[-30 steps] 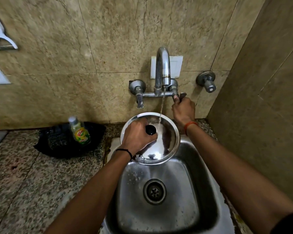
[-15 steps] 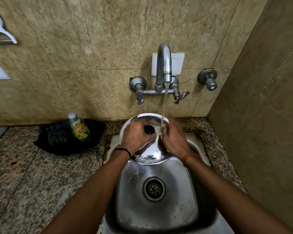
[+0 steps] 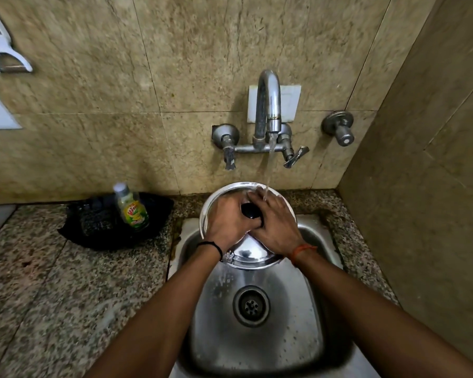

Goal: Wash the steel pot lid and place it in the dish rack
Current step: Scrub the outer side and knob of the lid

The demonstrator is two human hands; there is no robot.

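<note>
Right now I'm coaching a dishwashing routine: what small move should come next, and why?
Probably sweep the right hand around the round steel pot lid. The left hand grips it by its black knob, and the tap's stream only reaches the far rim.

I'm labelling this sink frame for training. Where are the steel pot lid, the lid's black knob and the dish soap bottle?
steel pot lid [image 3: 253, 253]: head view, bare near surface.
black knob [image 3: 250, 210]: head view, its top.
dish soap bottle [image 3: 134, 212]: head view, its label.
</note>
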